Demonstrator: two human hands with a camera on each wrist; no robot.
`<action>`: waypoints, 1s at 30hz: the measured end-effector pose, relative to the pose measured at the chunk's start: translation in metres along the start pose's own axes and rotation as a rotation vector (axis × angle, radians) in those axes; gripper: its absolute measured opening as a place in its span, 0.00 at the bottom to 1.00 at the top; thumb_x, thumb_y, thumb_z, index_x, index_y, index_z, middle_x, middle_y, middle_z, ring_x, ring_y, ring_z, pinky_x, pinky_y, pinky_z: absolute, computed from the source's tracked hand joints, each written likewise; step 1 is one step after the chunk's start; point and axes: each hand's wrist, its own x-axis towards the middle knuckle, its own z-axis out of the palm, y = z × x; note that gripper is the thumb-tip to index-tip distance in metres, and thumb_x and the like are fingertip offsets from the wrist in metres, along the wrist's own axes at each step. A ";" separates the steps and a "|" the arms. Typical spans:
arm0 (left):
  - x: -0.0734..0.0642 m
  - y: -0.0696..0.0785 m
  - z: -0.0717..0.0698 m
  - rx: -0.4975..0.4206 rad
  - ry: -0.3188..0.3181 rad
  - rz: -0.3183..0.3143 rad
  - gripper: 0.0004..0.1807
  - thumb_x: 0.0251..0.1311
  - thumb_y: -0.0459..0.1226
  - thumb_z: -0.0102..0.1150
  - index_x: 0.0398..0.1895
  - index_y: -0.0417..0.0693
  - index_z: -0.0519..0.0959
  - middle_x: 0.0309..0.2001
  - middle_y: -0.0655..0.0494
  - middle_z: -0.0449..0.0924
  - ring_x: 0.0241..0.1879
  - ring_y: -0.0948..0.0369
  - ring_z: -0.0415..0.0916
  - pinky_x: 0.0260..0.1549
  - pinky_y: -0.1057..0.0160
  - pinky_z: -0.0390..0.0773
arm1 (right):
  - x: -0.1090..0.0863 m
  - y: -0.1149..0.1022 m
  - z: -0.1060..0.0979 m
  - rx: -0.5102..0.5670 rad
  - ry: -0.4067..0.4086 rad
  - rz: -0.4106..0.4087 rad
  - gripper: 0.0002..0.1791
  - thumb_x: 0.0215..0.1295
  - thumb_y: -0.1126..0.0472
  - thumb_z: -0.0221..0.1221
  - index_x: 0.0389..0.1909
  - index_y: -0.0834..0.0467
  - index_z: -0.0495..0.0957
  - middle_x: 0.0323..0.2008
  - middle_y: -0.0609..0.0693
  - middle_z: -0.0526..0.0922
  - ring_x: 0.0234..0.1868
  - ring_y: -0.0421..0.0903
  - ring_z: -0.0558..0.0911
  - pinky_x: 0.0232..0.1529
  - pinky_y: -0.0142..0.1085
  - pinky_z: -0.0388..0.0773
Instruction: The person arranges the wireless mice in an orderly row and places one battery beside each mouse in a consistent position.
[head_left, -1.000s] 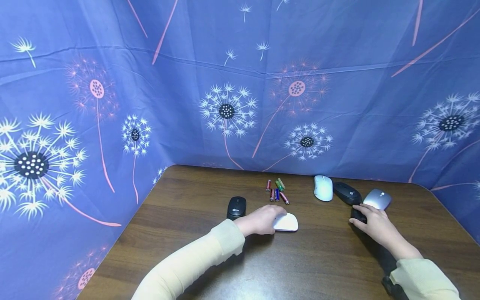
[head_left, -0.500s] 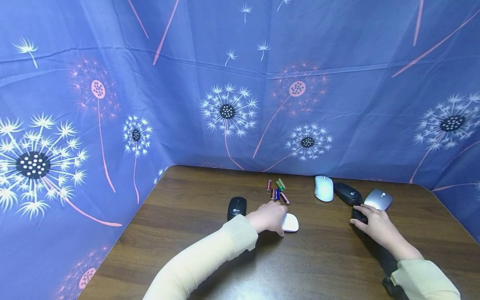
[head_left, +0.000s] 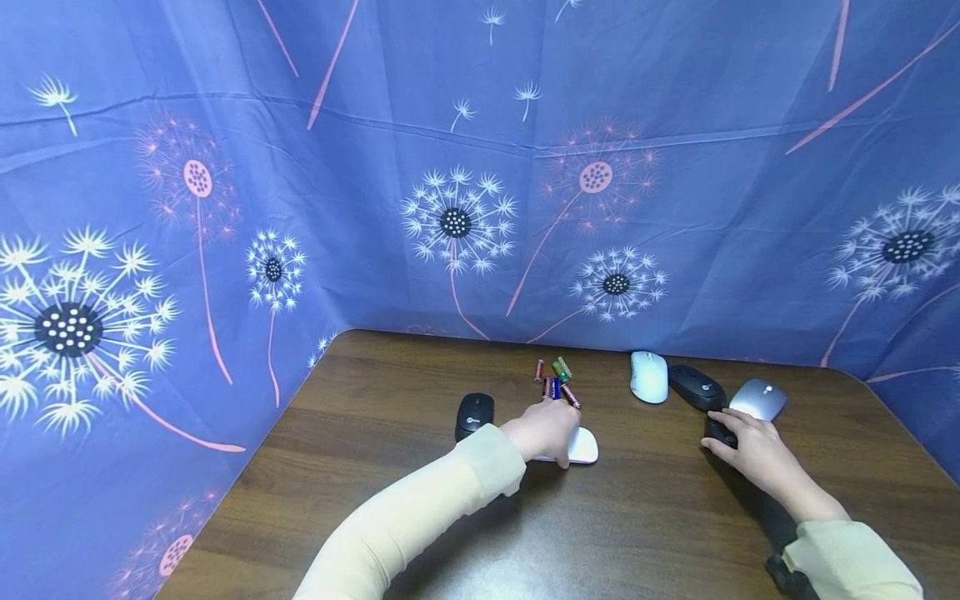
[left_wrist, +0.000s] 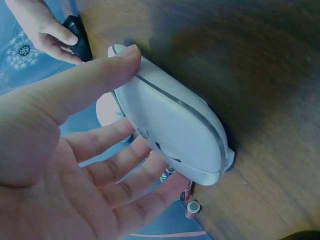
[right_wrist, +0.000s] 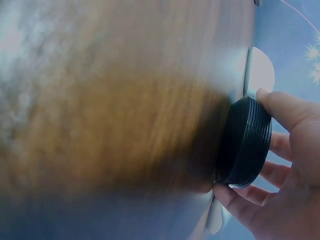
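My left hand [head_left: 545,429] holds a white computer mouse [head_left: 585,446] that sits on the wooden table. In the left wrist view the thumb lies on one edge of the white mouse [left_wrist: 172,122] and the fingertips reach its far edge. At the right, my right hand [head_left: 759,457] grips a black computer mouse [head_left: 718,431], mostly covered by the fingers in the head view. The right wrist view shows ridged sides on the black mouse [right_wrist: 243,142], with fingers at both ends of it. Several small batteries [head_left: 556,389] lie just beyond my left hand.
Another black mouse [head_left: 474,415] stands left of my left hand. Toward the back right are a white mouse [head_left: 648,377], a black mouse [head_left: 696,387] and a grey mouse [head_left: 759,399]. A blue dandelion-print cloth [head_left: 360,208] hangs behind the table [head_left: 630,517].
My left hand has shifted to the right over the white mouse, whose left end now shows beneath the hand. The right hand and its black mouse have stayed put.
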 end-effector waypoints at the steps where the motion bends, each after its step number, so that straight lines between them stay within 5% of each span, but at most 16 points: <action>1: 0.000 0.000 0.000 0.005 -0.001 0.005 0.24 0.32 0.46 0.79 0.37 0.55 0.80 0.40 0.59 0.81 0.40 0.62 0.76 0.29 0.63 0.76 | 0.000 0.000 0.000 -0.001 -0.004 0.004 0.30 0.59 0.53 0.62 0.55 0.71 0.71 0.55 0.77 0.65 0.55 0.76 0.61 0.53 0.67 0.58; 19: -0.005 -0.006 -0.016 0.062 0.011 0.171 0.28 0.39 0.45 0.76 0.48 0.57 0.79 0.46 0.63 0.78 0.48 0.63 0.73 0.41 0.67 0.74 | 0.000 0.001 0.002 -0.001 0.014 -0.021 0.30 0.60 0.53 0.62 0.54 0.72 0.71 0.54 0.78 0.65 0.55 0.75 0.63 0.54 0.65 0.57; 30: -0.017 -0.016 -0.025 0.040 0.061 0.367 0.31 0.41 0.40 0.76 0.54 0.55 0.76 0.51 0.60 0.75 0.52 0.63 0.69 0.54 0.69 0.69 | 0.000 0.001 0.002 0.008 0.021 -0.029 0.29 0.60 0.53 0.62 0.54 0.72 0.71 0.54 0.78 0.66 0.55 0.75 0.63 0.53 0.64 0.57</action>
